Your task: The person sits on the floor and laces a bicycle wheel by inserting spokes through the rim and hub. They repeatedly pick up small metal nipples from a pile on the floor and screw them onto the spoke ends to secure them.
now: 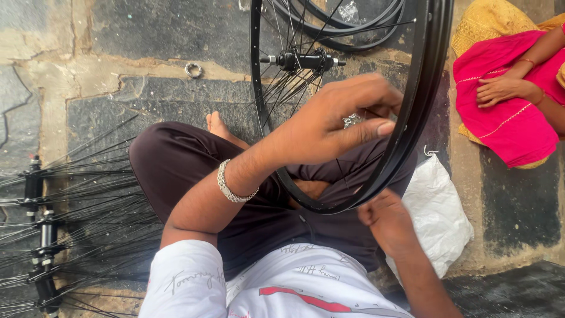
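Observation:
A black bicycle wheel rim [425,88] stands upright on my lap, with thin black spokes running to its hub [301,60]. My left hand [335,121], with a ring and a silver bracelet on the wrist, reaches inside the rim and pinches a spoke near the rim's inner wall. My right hand [384,219] is closed against the outer edge of the rim at its lowest part; what its fingers hold is hidden. I sit cross-legged in dark trousers on a stone floor.
Several hubs with loose black spokes [41,229] lie on the floor at left. A metal ring [193,70] lies on the stone. A white plastic bag [438,215] sits at my right. Another person in pink and yellow cloth [509,100] sits at upper right. More rims [347,29] lie behind.

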